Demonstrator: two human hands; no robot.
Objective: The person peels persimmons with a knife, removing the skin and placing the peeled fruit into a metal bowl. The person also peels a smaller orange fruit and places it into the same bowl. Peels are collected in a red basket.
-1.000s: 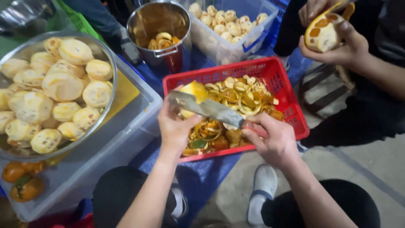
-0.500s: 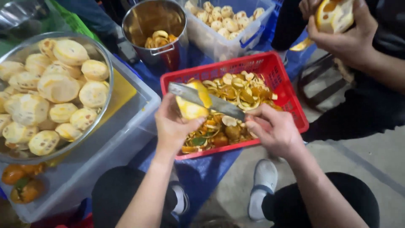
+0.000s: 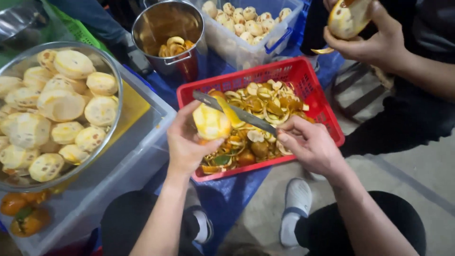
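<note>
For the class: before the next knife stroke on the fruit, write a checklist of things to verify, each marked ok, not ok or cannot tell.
1. Left hand grips the half-peeled fruit firmly: ok.
2. Right hand holds the knife by its handle end: ok.
3. Blade lies against the fruit: ok.
4. Left-hand fingers clear of the blade edge: cannot tell.
5. Red basket of peels sits under the fruit to catch scraps: ok.
6. The other person's hand is away from the knife: ok.
</note>
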